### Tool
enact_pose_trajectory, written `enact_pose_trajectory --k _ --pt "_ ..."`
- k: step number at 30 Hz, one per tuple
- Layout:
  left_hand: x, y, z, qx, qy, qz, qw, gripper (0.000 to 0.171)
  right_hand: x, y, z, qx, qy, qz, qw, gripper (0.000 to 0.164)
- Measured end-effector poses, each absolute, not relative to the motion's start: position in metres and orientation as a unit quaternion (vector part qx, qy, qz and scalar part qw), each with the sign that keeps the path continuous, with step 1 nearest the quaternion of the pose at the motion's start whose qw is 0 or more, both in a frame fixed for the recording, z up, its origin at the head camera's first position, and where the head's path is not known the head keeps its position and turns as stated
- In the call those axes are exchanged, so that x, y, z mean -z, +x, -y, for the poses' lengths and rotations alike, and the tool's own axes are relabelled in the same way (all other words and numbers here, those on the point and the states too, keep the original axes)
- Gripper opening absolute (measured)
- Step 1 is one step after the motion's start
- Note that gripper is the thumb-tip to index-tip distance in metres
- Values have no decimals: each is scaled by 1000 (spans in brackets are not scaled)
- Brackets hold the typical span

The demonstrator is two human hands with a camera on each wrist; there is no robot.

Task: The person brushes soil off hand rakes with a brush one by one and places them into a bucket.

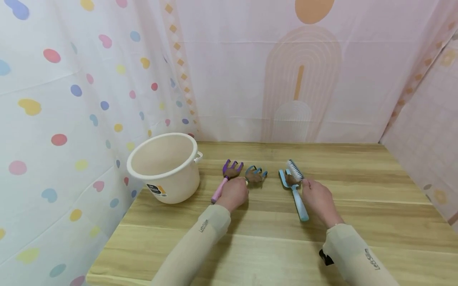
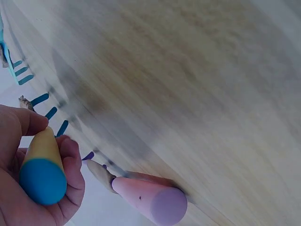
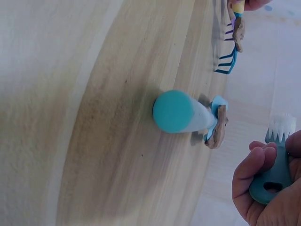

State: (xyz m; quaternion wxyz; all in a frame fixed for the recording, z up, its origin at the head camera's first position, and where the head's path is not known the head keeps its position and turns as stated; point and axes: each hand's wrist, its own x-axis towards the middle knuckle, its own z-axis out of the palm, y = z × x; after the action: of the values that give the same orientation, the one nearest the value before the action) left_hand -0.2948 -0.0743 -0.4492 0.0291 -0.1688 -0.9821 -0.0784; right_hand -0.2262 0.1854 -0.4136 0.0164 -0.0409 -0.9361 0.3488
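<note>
My left hand [image 1: 234, 193] grips the yellow, blue-ended handle [image 2: 44, 165] of a small hand rake. Its blue tines [image 2: 51, 112] point away from me, and a brown clump [image 1: 255, 177] covers its head. In my right hand [image 1: 318, 198] is a brush [image 3: 275, 172] with a teal handle and white bristles [image 1: 294, 171]. Just left of that hand, a light blue garden hand tool [image 1: 299, 204] lies on the table, a brown clump [image 3: 217, 129] on its head. Beside my left hand lies a purple-tined hand rake with a pink handle [image 2: 146, 197], brown-smeared too.
A cream bucket [image 1: 179, 186] with a small side handle stands at the table's left. The wooden table [image 1: 386, 198] ends at a patterned curtain [image 1: 229, 79] behind, with dotted cloth [image 1: 71, 159] along the left.
</note>
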Motion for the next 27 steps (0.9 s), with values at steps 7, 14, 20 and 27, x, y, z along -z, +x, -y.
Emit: enact_pose_trajectory --k 7,14,20,27 --pt "449 -288 73 58 -157 986 24 15 417 -221 -183 -362 -38 931 25 44" --pt "449 -282 75 58 -154 986 18 17 417 -219 -179 -369 -43 928 28 43" --pt "451 -274 78 58 -169 984 20 18 417 -217 -175 -375 -53 926 15 42" --pt "451 -263 82 62 -218 974 19 21 416 -214 -173 -377 -52 924 23 42"
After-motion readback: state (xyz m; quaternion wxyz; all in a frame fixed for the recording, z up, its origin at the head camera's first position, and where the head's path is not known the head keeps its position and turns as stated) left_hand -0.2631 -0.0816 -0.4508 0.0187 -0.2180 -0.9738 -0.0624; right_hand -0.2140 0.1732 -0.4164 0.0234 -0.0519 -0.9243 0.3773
